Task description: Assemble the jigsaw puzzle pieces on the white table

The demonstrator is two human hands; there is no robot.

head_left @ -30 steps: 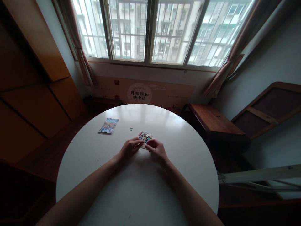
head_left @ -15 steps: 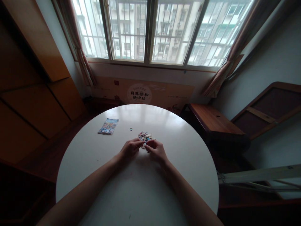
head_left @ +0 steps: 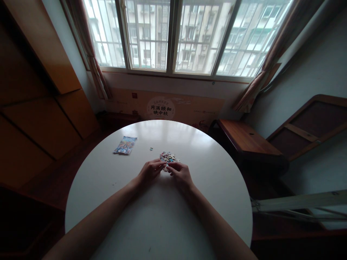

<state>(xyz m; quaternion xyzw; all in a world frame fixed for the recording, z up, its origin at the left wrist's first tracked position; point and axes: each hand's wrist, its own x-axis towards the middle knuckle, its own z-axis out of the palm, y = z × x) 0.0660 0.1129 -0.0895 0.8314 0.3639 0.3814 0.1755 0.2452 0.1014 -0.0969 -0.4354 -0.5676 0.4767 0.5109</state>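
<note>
A small heap of jigsaw puzzle pieces (head_left: 170, 156) lies on the white round table (head_left: 151, 220), with pale and coloured sides showing. At its near edge my left hand (head_left: 150, 171) has its fingers pinched together, and my right hand (head_left: 181, 174) faces it with thumb and forefinger closed. A pale puzzle piece (head_left: 167, 165) shows between the fingertips of both hands, which nearly meet. Its outline is too small to make out. Just left of the heap, a tiny cluster of puzzle pieces (head_left: 151, 148) sits apart.
At the table's far left lies a colourful printed packet (head_left: 125, 145). Small dark specks (head_left: 114, 184) dot the surface left of my forearm. Beyond the table's right edge stands a low wooden bench (head_left: 242, 137). A barred window (head_left: 170, 39) is behind.
My right forefinger has straightened slightly and moved closer to the left fingertips. The left hand, the heap and the packet stay in place.
</note>
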